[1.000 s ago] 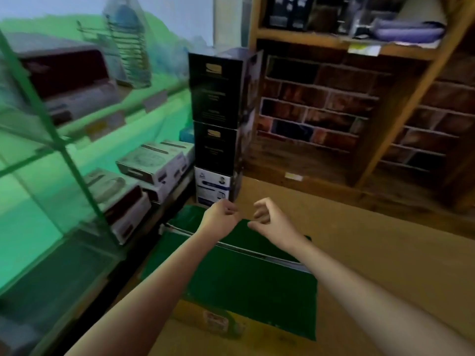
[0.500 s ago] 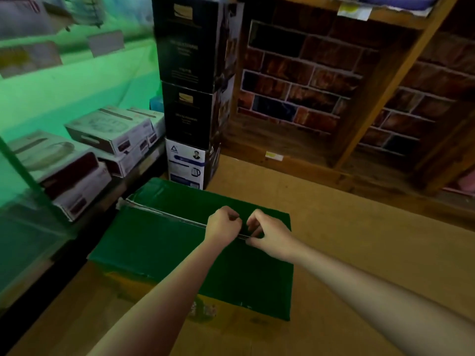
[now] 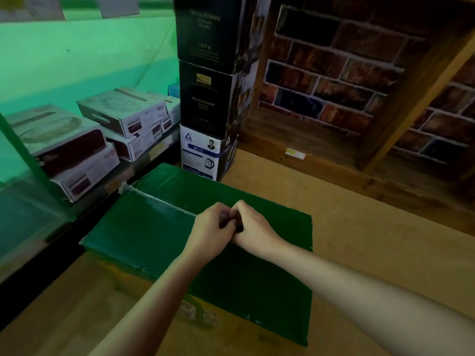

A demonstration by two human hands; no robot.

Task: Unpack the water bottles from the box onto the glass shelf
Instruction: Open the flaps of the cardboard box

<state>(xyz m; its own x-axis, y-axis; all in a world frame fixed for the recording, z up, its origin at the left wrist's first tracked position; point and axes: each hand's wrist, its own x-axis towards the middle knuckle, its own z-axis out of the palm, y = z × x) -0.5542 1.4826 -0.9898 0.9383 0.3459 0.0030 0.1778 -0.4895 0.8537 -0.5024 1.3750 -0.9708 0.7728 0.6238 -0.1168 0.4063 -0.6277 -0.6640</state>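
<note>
The fingers [image 3: 232, 213] of both hands are curled and bunched together over the taped seam of the box [image 3: 154, 227], knuckles touching; they seem to pinch at the tape [image 3: 164, 202] there, though what they actually hold is hidden between them and I cannot tell for sure. The left hand [image 3: 212, 227] comes in from the near left, the right hand [image 3: 253, 227] from the near right, and they meet about the middle of the lid.

The box lies on the wooden floor [image 3: 359, 227], its dark green top flaps closed. Its long axis runs from far left to near right, and the clear tape follows the seam along that same line, starting at the far left edge where a loose end sticks up. The yellowish side wall of the box faces near.

Just beyond the far corner of the box stands a stack of three cartons [image 3: 208, 93], two black ones above a white kettle carton. To the left, white and red boxes [image 3: 120, 114] lie stacked on a low shelf behind green-tinted glass [image 3: 30, 201]. A brick-patterned wall [image 3: 334, 80] fills the far right.
</note>
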